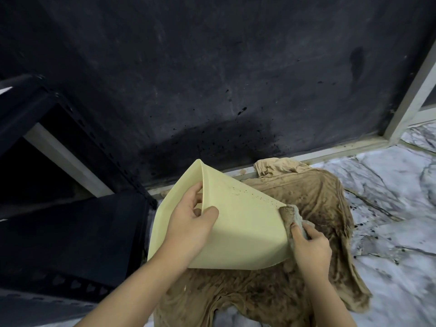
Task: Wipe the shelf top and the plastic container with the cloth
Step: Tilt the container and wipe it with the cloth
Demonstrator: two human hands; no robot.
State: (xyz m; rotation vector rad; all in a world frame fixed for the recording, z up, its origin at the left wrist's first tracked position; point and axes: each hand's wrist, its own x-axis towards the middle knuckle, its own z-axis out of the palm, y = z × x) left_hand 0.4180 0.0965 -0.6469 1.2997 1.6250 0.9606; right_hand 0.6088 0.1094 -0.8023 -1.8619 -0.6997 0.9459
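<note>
Left hand: I see it gripping the pale plastic container's rim, tilted above the brown garment; Right hand: pinches the dirty cloth against the container's right edge.

A white marble-patterned floor with grey veins carries a large, crumpled, dirt-stained tan cloth, spread beside the black metal shelf.

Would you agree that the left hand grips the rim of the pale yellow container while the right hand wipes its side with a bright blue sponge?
Not quite: in the head view the right hand wipes with a dirty brownish cloth, not a blue sponge. The left hand does grip the rim of the pale yellow container.
</note>
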